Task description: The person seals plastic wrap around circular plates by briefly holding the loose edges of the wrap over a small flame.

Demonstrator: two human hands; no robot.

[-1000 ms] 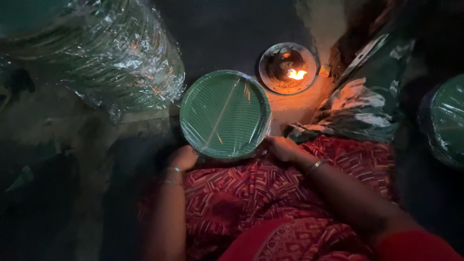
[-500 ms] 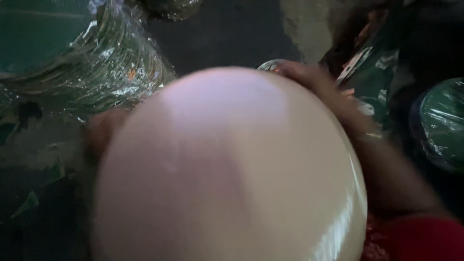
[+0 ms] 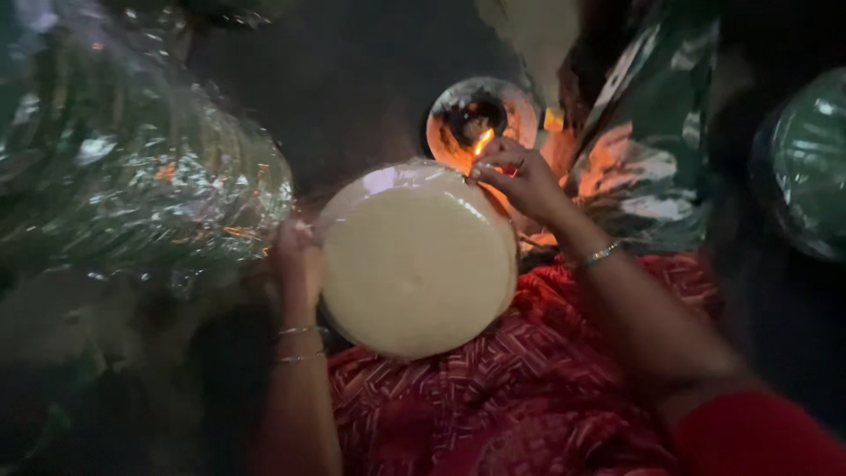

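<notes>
Over the lap, the left hand (image 3: 295, 256) grips the wrapped, cream-backed stack of plates (image 3: 419, 269) by its rim while the right hand (image 3: 520, 176) pinches its loose plastic film beside the small flame (image 3: 482, 141), the seal apparently unfinished.

Round plastic-wrapped stack of pale discs (image 3: 419, 264), in my hands over lap. Large clear-film bundle of green discs (image 3: 132, 176), my far left. Similar wrapped green bundle (image 3: 806, 167), far right.
</notes>
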